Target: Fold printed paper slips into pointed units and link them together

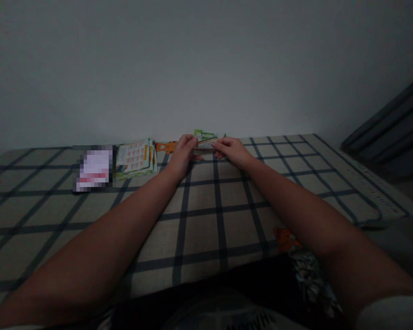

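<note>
Both my arms reach far forward over a checked bed sheet (206,215). My left hand (183,153) and my right hand (231,151) pinch the two ends of a small green and white printed paper (205,139), holding it just above the sheet near the wall. The fingers of both hands are closed on its edges. To the left of my left hand lies a stack of printed leaflets (136,159) with orange and green panels.
A blurred pink and white flat item (93,170) lies left of the leaflets. A plain wall (206,68) rises right behind the bed. A dark striped object (388,133) leans at the far right. The bed's right edge (375,192) drops off.
</note>
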`<control>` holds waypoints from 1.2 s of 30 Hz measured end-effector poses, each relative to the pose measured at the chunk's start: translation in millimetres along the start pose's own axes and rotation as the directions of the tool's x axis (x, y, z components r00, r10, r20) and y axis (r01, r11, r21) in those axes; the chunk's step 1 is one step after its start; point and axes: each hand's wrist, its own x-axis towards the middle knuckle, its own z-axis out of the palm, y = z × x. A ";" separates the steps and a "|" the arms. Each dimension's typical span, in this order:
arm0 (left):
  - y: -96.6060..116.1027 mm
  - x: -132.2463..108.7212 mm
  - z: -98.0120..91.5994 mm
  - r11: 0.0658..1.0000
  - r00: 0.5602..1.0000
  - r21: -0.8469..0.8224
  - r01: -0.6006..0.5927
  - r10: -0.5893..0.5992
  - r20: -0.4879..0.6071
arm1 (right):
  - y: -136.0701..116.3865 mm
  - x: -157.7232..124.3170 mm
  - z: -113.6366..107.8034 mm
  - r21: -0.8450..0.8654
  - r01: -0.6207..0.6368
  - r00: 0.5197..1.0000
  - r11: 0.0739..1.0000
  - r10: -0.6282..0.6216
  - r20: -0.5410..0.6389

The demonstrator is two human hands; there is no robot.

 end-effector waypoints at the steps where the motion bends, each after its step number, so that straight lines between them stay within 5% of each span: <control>1: 0.3 -0.5 0.2 1.000 1.000 0.014 -0.006 0.006 0.000 | -0.1 0.0 -0.1 -0.003 0.000 1.000 1.000 0.000 -0.005; 17: -6.1 0.3 0.8 0.990 0.998 0.130 -0.056 0.054 0.018 | 11.2 5.2 0.4 0.073 0.042 0.999 0.996 -0.042 -0.007; 24: -6.5 0.6 -0.4 0.988 1.000 0.151 0.018 -0.021 0.019 | 8.8 4.1 -1.6 0.007 0.052 0.999 0.999 -0.052 -0.008; 31: -6.3 0.6 -3.6 0.935 0.992 0.333 -0.121 0.122 0.020 | 3.4 1.0 -0.3 -0.019 0.053 0.999 0.998 -0.053 -0.004; 36: -7.2 0.3 -2.1 0.967 0.993 0.250 -0.056 0.029 0.112 | 3.1 0.5 0.9 0.001 0.087 0.996 0.996 -0.087 -0.023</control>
